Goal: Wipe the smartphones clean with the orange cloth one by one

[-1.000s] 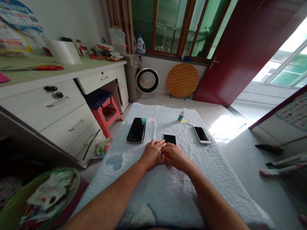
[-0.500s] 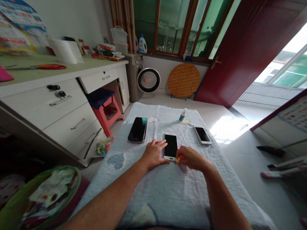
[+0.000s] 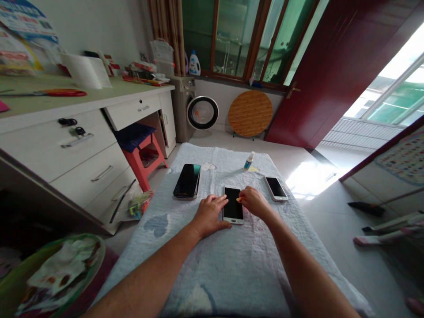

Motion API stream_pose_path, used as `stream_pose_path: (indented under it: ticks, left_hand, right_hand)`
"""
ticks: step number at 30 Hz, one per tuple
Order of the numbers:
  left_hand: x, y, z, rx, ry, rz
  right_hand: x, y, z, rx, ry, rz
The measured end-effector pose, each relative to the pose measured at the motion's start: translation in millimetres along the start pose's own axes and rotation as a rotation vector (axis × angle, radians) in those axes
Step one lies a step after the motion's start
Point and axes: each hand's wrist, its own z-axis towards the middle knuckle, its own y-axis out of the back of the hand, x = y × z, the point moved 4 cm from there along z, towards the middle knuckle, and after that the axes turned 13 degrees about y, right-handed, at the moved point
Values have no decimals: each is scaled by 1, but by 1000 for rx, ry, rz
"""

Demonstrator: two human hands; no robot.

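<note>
A white-framed phone (image 3: pixel 232 204) lies face up in the middle of a pale blue quilted cloth (image 3: pixel 228 260). My left hand (image 3: pixel 209 215) rests flat beside the phone's left edge, fingers spread and touching it. My right hand (image 3: pixel 252 201) is at the phone's upper right corner, its fingertips pinched on a small orange thing. A larger black phone (image 3: pixel 187 180) lies to the left. Another white phone (image 3: pixel 276 188) lies to the right. A small spray bottle (image 3: pixel 249 160) stands farther back on the cloth.
A white desk with drawers (image 3: pixel 66 145) runs along the left, with a red stool (image 3: pixel 143 157) under it. A green basin of scraps (image 3: pixel 49 276) sits at the lower left. A washing machine (image 3: pixel 194 108) and a round wooden board (image 3: pixel 250 113) stand by the far wall.
My hands, together over the lower part of the middle phone a second ago, have parted. The right hand moved out to the right, then up to the phone's top right corner.
</note>
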Motion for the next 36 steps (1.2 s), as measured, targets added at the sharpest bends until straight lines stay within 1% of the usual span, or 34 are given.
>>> stream_pose_path:
  ticks: [7, 10, 14, 18, 21, 24, 29, 31, 33, 36]
  left_hand:
    - [-2, 1, 0, -11, -11, 4]
    - [-1, 1, 0, -12, -12, 4]
    - [-2, 3, -1, -9, -22, 6]
    - [-4, 4, -1, -11, -29, 10]
    - [-4, 5, -2, -19, -29, 15]
    - [-5, 4, -2, -34, -17, 30]
    - [-5, 2, -3, -50, -12, 43]
    - [-5, 2, -3, -51, -17, 41]
    - [-5, 3, -3, -47, -19, 41]
    - [-6, 4, -3, -34, -16, 39]
  right_hand:
    - [-18, 3, 35, -79, -71, -83]
    - [-19, 1, 42, -102, -116, -102]
    - [-4, -5, 48, -136, -125, -100]
    - [20, -12, 53, -143, -47, -61]
    - [28, -14, 57, -144, -8, -44]
    - [20, -11, 56, -150, -24, -35]
    - [-12, -4, 41, -144, -133, -43]
    - [-20, -2, 36, -142, -161, -50]
    - [-22, -1, 34, -140, -183, -62]
    - [-13, -2, 40, -147, -182, -79]
